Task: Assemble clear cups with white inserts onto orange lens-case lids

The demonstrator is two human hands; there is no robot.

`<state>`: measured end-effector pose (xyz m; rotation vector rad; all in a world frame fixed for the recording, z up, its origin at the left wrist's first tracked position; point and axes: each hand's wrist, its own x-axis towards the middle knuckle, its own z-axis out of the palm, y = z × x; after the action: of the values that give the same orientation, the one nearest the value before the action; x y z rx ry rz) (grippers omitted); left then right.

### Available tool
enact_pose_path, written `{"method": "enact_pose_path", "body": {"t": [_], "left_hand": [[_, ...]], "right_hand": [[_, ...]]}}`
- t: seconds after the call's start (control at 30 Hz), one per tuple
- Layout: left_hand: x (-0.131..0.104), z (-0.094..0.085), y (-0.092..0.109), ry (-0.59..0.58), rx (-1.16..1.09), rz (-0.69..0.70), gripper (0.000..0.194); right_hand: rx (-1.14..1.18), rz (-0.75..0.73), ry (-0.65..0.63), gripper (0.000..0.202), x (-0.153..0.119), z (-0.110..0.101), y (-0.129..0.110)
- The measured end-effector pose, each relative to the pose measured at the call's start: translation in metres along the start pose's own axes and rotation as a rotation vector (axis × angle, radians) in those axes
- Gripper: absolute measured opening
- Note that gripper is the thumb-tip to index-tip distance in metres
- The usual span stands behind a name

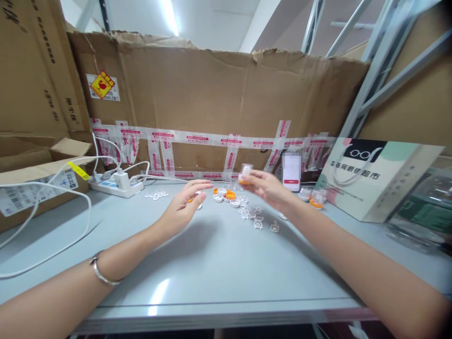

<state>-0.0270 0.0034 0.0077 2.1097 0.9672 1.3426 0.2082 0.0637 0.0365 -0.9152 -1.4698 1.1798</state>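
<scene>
My right hand (268,188) pinches a small piece with a clear top and an orange base (243,178) above the back of the table. My left hand (183,201) hovers to the left, its fingers stretched out and the thumb apart. An orange and white round piece is partly hidden behind its fingertips. Between the hands lie several orange and white round caps (218,198). Flat white openwork plastic pieces (249,214) are scattered below my right hand. Two clear-topped pieces, one with an orange base (316,204), stand beyond my right wrist.
A phone (291,172) leans against the big cardboard box (219,94) at the back. On the right stand a printed paper bag (370,179) and a clear bottle (420,212). At left are a power strip (116,188), white cables and an open carton (38,183). Small white pieces (156,195) lie beside the strip.
</scene>
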Motion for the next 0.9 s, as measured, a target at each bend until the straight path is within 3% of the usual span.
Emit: {"method": "enact_pose_path", "body": {"t": [0.07,0.13,0.23,0.3,0.5,0.7,0.77,0.9], "left_hand": [[-0.001,0.000,0.000,-0.002,0.028,0.027,0.028],[-0.001,0.001,-0.001,-0.002,0.052,0.060,0.027],[0.000,0.001,-0.004,-0.001,0.068,0.107,0.026],[0.002,-0.001,-0.007,0.008,0.082,0.133,0.026],[0.012,-0.017,-0.012,0.144,0.262,0.228,0.024],[0.025,-0.040,-0.023,0.244,0.430,0.137,0.029],[0.030,-0.056,-0.032,0.203,0.560,0.050,0.032],[0.034,-0.098,-0.056,-0.116,0.917,-0.250,0.031]], "right_hand": [[-0.308,-0.111,0.226,0.032,0.010,-0.042,-0.002],[-0.624,-0.036,0.401,0.035,0.016,-0.083,0.002],[-1.166,0.142,0.491,0.035,0.021,-0.128,0.012],[-1.296,0.197,0.489,0.036,0.023,-0.143,0.020],[-1.487,0.327,0.366,0.036,0.030,-0.151,0.039],[-1.656,0.319,0.309,0.036,0.035,-0.151,0.051],[-1.696,0.301,0.326,0.039,0.035,-0.149,0.053],[-1.737,0.251,0.356,0.042,0.031,-0.145,0.055]]}}
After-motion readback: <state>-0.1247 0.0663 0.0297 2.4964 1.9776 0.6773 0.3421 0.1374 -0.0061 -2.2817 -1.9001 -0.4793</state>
